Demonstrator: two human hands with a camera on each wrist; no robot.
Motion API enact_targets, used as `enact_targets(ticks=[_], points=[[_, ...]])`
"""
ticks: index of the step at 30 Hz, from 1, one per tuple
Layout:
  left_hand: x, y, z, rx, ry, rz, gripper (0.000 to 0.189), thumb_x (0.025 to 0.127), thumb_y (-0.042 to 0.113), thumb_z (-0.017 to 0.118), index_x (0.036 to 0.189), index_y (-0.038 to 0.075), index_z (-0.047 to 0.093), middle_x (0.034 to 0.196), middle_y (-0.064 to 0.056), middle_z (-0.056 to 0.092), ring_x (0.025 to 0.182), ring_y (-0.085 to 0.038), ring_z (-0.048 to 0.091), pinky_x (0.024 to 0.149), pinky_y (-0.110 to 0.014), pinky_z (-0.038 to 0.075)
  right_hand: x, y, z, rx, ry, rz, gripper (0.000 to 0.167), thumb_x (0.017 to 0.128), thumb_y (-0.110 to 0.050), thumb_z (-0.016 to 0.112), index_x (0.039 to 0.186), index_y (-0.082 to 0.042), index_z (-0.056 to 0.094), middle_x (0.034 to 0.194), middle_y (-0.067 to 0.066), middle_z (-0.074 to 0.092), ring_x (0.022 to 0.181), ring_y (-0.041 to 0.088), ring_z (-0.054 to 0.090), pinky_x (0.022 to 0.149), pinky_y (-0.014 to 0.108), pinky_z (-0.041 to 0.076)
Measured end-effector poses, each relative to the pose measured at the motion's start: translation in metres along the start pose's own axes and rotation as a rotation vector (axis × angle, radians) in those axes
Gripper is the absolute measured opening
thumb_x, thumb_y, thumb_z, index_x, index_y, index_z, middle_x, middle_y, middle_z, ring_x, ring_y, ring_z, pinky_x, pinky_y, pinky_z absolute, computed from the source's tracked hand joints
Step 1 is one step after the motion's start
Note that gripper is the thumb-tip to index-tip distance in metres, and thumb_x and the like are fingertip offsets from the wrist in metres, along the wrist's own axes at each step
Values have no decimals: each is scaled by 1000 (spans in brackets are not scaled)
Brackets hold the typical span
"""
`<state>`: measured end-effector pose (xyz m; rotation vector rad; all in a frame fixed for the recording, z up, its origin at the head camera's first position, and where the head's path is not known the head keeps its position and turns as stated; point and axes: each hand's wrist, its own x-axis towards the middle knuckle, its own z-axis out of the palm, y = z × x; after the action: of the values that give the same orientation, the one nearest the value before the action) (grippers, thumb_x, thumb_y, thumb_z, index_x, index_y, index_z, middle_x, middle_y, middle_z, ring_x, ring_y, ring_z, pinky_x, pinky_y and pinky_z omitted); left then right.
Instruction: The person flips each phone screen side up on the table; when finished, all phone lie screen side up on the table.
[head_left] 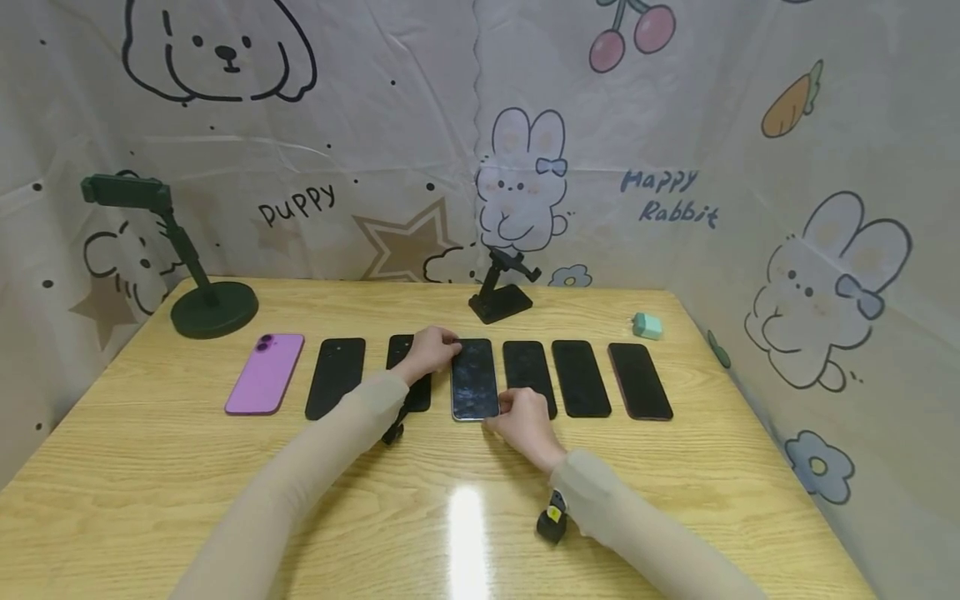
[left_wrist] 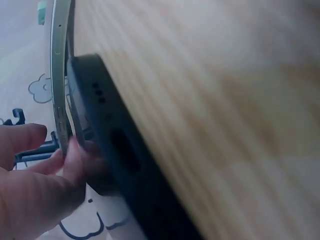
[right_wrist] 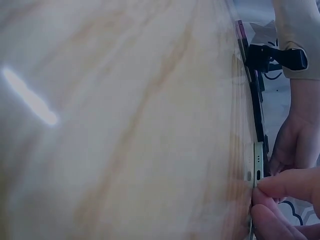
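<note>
Seven phones lie in a row across the wooden table. A dark-screened phone (head_left: 474, 379) with a pale metal edge (left_wrist: 59, 75) is between my hands. At its upper left corner my left hand (head_left: 431, 350) grips the edge with the fingertips. My right hand (head_left: 525, 421) pinches the lower right corner, fingertips beside the charging port (right_wrist: 258, 175). Under my left wrist is a black phone (head_left: 420, 396), partly covered by the hand; its bottom end (left_wrist: 107, 107) looms close in the left wrist view. Another black phone (head_left: 525, 367) is partly hidden behind my right hand.
To the left lie a pink phone (head_left: 266, 375) and a black one (head_left: 335, 375); to the right, two more dark phones (head_left: 581, 379) (head_left: 641, 382). Behind them stand a dark green phone stand (head_left: 213, 308), a small black stand (head_left: 500, 302) and a mint charger plug (head_left: 647, 326).
</note>
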<state>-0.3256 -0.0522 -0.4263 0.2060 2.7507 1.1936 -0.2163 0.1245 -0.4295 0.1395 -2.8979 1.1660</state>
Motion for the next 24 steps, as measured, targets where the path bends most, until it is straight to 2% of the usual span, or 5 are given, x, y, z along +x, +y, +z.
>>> enact_targets(ticks=[6, 12, 24], points=[[0, 1, 1, 78, -37, 21, 37, 98, 16, 53, 128, -5, 58, 130, -20, 59, 122, -32, 54, 101, -43, 45, 0, -1, 0, 11, -18, 19, 43, 72, -13, 82, 107, 8, 69, 93, 13, 70, 80, 18, 62, 75, 38, 54], [1, 4, -2, 63, -74, 20, 39, 99, 16, 51, 132, -4, 54, 134, -21, 56, 125, -32, 52, 103, -44, 44, 1, -1, -3, 10, -6, 4, 43, 72, -13, 82, 107, 8, 69, 96, 15, 70, 85, 22, 63, 75, 38, 54], [1, 7, -1, 36, -95, 8, 41, 99, 15, 51, 135, -5, 51, 137, -21, 53, 127, -32, 50, 104, -43, 43, 1, 1, -2, 7, -2, 16, 45, 72, -14, 83, 109, 8, 68, 96, 15, 69, 89, 23, 63, 77, 39, 54]])
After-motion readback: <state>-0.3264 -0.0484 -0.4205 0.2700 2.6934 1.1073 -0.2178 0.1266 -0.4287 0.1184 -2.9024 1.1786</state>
